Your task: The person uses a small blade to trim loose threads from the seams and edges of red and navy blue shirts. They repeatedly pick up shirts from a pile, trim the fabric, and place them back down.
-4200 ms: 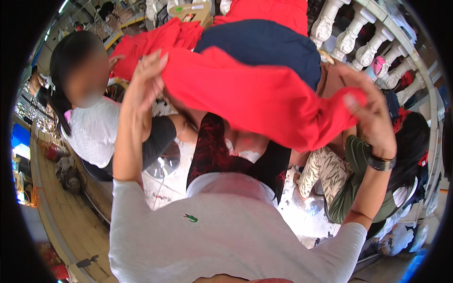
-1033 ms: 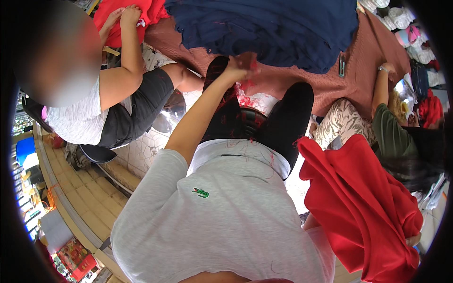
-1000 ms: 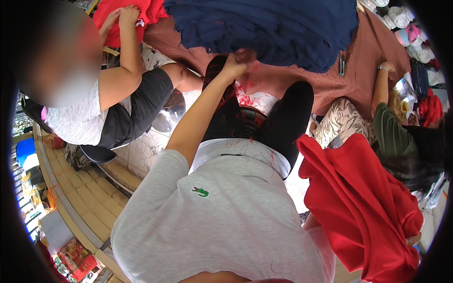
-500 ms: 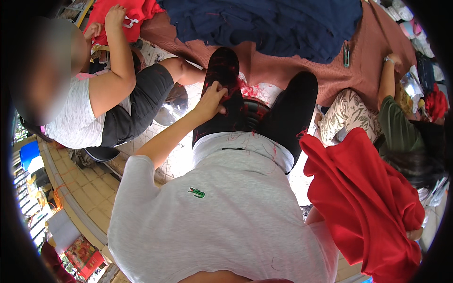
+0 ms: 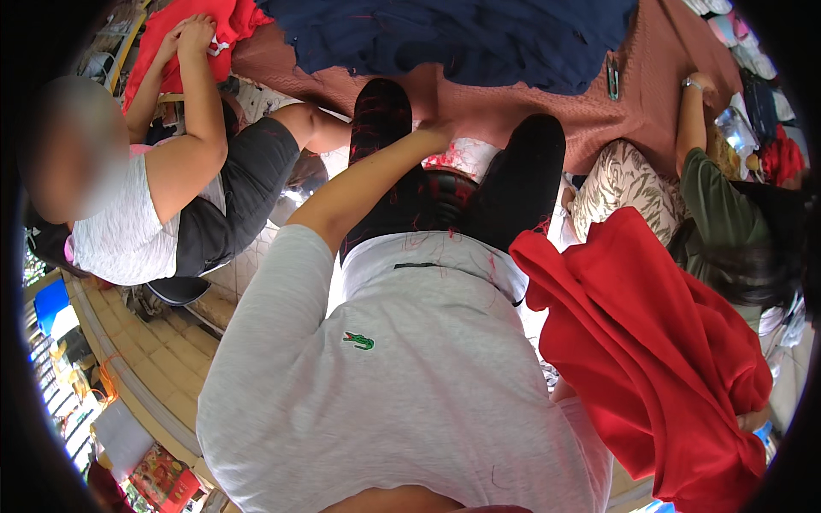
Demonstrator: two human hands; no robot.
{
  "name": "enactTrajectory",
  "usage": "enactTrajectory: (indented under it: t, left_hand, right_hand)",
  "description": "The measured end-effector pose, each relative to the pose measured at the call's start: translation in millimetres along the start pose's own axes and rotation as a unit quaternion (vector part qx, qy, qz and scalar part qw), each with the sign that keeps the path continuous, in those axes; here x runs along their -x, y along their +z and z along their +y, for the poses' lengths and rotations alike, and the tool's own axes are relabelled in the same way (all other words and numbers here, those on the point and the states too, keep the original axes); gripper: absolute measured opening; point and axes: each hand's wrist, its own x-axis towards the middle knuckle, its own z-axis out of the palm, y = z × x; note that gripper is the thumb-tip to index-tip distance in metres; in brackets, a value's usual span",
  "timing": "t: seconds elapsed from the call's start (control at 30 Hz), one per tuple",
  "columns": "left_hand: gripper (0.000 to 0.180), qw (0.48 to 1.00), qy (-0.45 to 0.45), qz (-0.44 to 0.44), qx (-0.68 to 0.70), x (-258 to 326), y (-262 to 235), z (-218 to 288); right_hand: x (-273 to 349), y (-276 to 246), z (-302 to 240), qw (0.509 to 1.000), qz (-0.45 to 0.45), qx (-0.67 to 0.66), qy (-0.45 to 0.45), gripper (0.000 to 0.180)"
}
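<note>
your left hand [image 5: 436, 130] is stretched forward, over your dark trousers [image 5: 530, 184], and it rests near the edge of the brown cloth [image 5: 513, 111] that covers the table in front of you. the fingers look bent together, close to some loose red threads [image 5: 445, 158] on a white patch between your knees, but i cannot tell if they pinch anything.

your right hand [image 5: 753, 419] is low at your right side, almost all hidden under the red garment [image 5: 650, 359]. only a small part of the fingers shows at the edge of the fabric, closed on it, so this hand grips the garment. the red garment hangs in big folds beside your right hip, touching your grey polo shirt [image 5: 402, 376].

on the brown cloth, farther from you, lies a dark blue garment [image 5: 462, 38], spread wide. a small pair of thread snips [image 5: 613, 77] lies on the cloth just beside it, to the right.

at your left sits another person in a white top [image 5: 120, 231] and dark shorts, with both hands on a red cloth [image 5: 184, 34]. at your right sits a person in a green sleeve [image 5: 710, 197], one arm reaching to the table.
</note>
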Motion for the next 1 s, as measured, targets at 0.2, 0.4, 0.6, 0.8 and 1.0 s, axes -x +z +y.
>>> enactTrajectory:
  t: [0.2, 0.4, 0.6, 0.8, 1.0]
  left_hand:
    - [0.037, 0.982, 0.092, -0.093, 0.138, 30, 22, 59]
    - [0.063, 0.957, 0.067, -0.089, 0.267, 65, -97, 65]
    - [0.027, 0.843, 0.315, -0.135, 0.414, 132, -88, 136]
    - [0.031, 0.939, 0.116, -0.131, 0.295, 116, -106, 43]
    - [0.034, 0.923, 0.065, -0.267, 0.271, 116, -81, 43]
  right_hand:
    - [10, -2, -1, 1.0, 0.019, 0.004, 0.014, 0.017]
    - [17, -2, 1, 1.0, 0.019, 0.001, 0.021, 0.017]
    - [16, -5, -2, 1.0, 0.018, 0.002, 0.021, 0.017]
    - [20, -7, -3, 0.999, 0.029, 0.0, 0.023, 0.017]
    - [25, -12, -6, 0.999, 0.041, 0.007, 0.029, 0.017]
